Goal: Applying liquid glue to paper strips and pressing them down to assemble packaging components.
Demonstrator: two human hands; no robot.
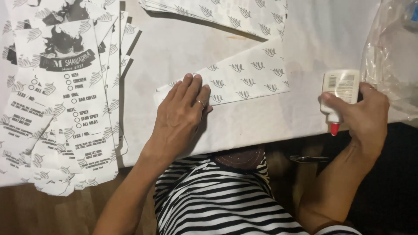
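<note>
Striped shirt (pixel 217 200); glue bottle (pixel 340 93) nozzle points down.

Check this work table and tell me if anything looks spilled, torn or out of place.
Nothing looks spilled or torn. The left hand presses flat on a folded patterned paper sheet, the right hand holds a white glue bottle with its red tip pointing down, and the printed wrappers lie fanned unevenly.
</note>
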